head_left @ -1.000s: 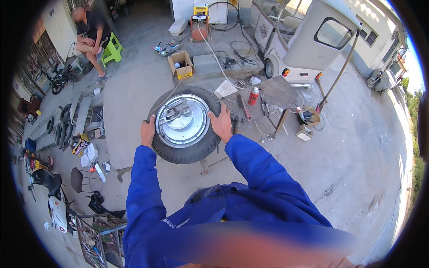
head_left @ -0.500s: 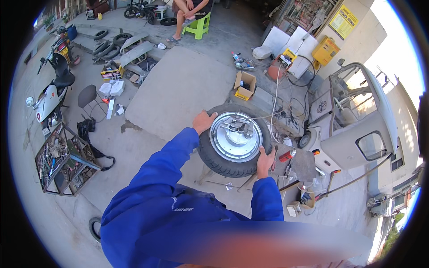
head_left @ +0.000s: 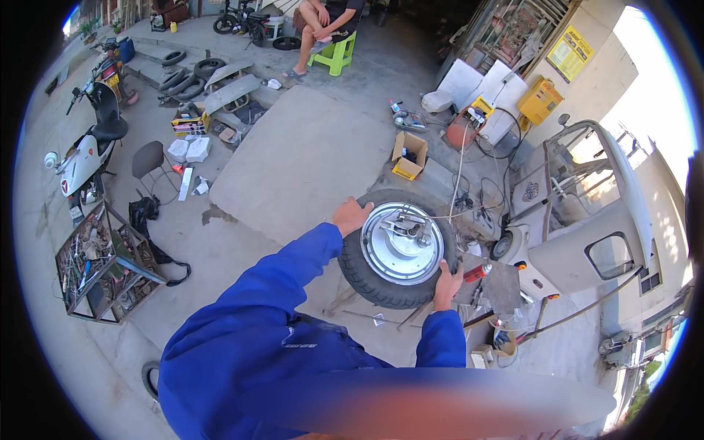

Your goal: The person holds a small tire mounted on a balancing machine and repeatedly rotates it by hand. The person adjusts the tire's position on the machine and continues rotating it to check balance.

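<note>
- Wheel (head_left: 398, 253), silver hub (head_left: 389, 269) upward inside black tyre (head_left: 389, 295), sits between left hand (head_left: 353, 217) and right hand (head_left: 448, 284), both clasping its edge, underside fingers hidden
- Uneven grip could let it tip
- Turning it could snag the thin cable (head_left: 440, 217) crossing the tyre
- Rightward swing could knock the red spray can (head_left: 478, 273)

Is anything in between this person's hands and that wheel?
Nothing visible: in the picture, the bare left hand touches the upper-left edge of the wheel, and the bare right hand its lower-right edge.
</note>
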`<action>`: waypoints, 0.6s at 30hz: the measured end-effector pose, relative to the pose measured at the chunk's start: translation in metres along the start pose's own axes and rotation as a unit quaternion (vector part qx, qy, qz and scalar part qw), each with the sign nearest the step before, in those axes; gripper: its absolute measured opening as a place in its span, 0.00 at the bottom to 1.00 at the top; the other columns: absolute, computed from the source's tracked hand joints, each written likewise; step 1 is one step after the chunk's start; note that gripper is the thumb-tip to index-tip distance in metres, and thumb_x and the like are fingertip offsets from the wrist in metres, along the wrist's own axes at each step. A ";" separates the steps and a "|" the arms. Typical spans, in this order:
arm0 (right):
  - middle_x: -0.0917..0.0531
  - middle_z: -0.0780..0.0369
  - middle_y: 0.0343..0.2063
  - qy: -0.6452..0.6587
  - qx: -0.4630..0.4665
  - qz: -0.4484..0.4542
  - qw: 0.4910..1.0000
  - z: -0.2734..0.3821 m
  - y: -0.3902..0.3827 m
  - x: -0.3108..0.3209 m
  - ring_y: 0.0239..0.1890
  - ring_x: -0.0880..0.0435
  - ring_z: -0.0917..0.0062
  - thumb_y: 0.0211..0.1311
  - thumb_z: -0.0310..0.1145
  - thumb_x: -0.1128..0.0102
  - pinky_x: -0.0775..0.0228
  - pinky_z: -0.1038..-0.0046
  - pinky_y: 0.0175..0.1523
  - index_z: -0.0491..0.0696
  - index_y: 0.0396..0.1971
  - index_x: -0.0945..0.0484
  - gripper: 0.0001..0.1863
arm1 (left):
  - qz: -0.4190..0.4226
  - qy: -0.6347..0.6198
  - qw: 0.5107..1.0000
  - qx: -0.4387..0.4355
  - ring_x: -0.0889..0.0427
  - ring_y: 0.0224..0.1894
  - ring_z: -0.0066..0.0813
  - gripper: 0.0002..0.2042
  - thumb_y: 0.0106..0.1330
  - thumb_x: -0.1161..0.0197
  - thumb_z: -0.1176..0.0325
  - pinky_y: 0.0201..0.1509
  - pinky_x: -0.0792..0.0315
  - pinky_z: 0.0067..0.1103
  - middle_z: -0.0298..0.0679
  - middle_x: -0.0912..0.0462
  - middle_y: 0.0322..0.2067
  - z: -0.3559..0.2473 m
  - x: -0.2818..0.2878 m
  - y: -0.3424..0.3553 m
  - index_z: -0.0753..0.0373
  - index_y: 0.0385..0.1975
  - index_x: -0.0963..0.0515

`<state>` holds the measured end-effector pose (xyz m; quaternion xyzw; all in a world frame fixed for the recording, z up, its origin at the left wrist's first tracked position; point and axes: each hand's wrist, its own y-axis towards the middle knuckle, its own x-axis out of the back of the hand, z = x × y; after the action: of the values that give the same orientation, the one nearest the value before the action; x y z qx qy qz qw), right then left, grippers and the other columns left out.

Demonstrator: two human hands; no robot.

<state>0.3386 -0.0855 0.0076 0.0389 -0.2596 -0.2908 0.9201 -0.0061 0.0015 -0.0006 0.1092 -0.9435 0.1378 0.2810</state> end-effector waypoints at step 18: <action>0.23 0.40 0.63 -0.003 0.008 0.015 1.000 0.003 -0.001 0.003 0.67 0.25 0.50 0.64 0.44 0.28 0.38 0.61 0.73 0.31 0.68 0.31 0.42 | -0.017 -0.012 1.000 0.000 0.16 0.57 0.63 0.41 0.68 0.39 0.36 0.61 0.23 0.45 0.68 0.16 0.51 -0.002 -0.002 0.001 0.80 0.55 0.24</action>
<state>0.3391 -0.0878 0.0113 0.0413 -0.2656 -0.2751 0.9231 -0.0039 0.0032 0.0000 0.1270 -0.9448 0.1316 0.2720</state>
